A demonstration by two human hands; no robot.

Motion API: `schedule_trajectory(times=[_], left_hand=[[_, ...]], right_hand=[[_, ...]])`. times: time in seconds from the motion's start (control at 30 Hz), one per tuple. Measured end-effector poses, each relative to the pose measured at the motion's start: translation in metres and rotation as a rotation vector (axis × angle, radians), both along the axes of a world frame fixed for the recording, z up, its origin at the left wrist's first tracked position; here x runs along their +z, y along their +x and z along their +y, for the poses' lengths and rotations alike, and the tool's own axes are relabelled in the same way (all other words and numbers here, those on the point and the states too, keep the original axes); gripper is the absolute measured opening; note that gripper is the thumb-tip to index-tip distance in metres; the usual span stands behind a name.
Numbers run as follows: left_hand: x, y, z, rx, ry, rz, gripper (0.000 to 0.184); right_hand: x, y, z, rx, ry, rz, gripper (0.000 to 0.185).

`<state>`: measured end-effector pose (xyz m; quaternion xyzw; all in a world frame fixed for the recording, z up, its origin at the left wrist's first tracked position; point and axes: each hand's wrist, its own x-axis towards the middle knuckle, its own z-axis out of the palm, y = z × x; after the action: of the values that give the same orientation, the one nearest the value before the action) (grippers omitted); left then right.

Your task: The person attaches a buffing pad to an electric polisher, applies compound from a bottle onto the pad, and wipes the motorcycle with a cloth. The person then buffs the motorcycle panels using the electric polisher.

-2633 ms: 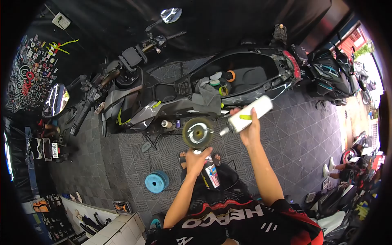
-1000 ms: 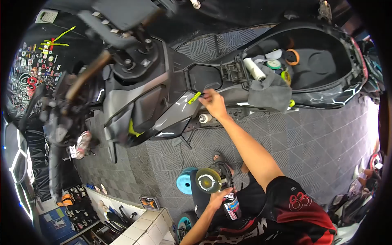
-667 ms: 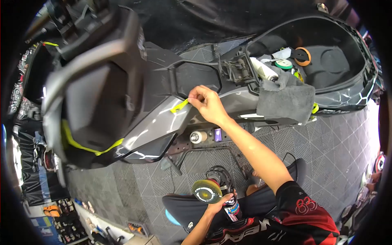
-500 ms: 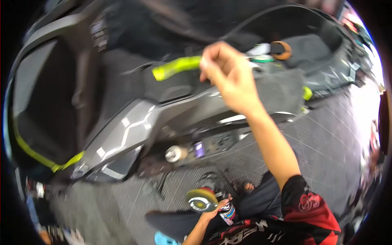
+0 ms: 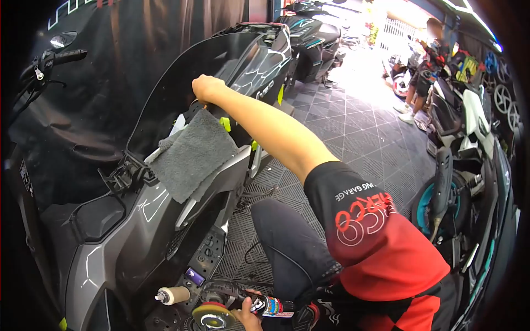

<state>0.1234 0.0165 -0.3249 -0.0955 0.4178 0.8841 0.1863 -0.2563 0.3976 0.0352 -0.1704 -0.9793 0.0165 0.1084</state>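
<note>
My left hand (image 5: 249, 316) is wrapped around a power polisher (image 5: 271, 307) at the bottom of the head view. The polisher's round yellow pad (image 5: 213, 316) hangs to the left of the hand. My right arm stretches forward, and my right hand (image 5: 208, 89) is closed over the dark recess of a grey scooter (image 5: 124, 243). What its fingers hold, if anything, is hidden. Just below that hand, a grey cloth (image 5: 194, 154) drapes over the scooter body. A yellow-green tape strip (image 5: 224, 124) shows at the cloth's upper right edge.
A beige-bodied bottle (image 5: 174, 295) and a purple-labelled item (image 5: 195, 276) rest on the scooter's footboard. More scooters stand ahead, one dark scooter (image 5: 312, 33) among them. A teal-wheeled motorcycle (image 5: 441, 204) stands to the right. Another person (image 5: 425, 71) is farther back on the tiled floor.
My view has swung up and right. My right hand, which held a yellow-green tape strip, has reached farther forward; that strip no longer shows in its fingers. The left hand keeps the polisher.
</note>
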Motion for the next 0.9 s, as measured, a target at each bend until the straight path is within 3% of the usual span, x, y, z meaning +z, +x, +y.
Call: schedule_trajectory(times=[0.07, 0.17, 0.3, 0.37, 0.4, 0.5, 0.67, 0.73, 0.9], left_hand=[[0.021, -0.006, 0.007, 0.02, -0.024, -0.033, 0.047], [0.016, -0.015, 0.006, -0.053, -0.005, -0.019, 0.047], [0.023, -0.016, 0.005, -0.164, 0.034, -0.006, 0.035], [0.03, -0.019, 0.005, -0.205, -0.012, -0.034, 0.032], [0.025, -0.019, 0.006, -0.224, -0.058, -0.071, 0.032], [-0.006, -0.02, 0.0, -0.313, -0.067, -0.024, 0.035], [-0.002, -0.023, -0.007, -0.332, -0.095, 0.103, 0.04], [-0.005, -0.022, -0.008, -0.354, -0.132, 0.058, 0.042], [0.017, -0.025, -0.008, -0.343, -0.109, 0.009, 0.038]], right_hand=[[-0.004, 0.002, -0.003, -0.01, 0.009, 0.058, 0.034], [0.0, 0.004, -0.002, -0.01, 0.005, 0.016, 0.032], [0.011, 0.021, 0.002, 0.083, 0.111, -0.12, 0.034], [-0.004, 0.003, 0.018, 0.206, 0.123, 0.051, 0.024], [-0.003, -0.009, 0.023, 0.251, 0.3, -0.045, 0.028], [-0.02, -0.032, 0.048, 0.343, 0.302, 0.165, 0.027], [-0.019, -0.027, 0.043, 0.343, 0.166, 0.154, 0.038], [-0.02, -0.033, 0.051, 0.371, 0.161, 0.149, 0.023], [-0.019, -0.037, 0.057, 0.438, 0.13, 0.128, 0.018]])
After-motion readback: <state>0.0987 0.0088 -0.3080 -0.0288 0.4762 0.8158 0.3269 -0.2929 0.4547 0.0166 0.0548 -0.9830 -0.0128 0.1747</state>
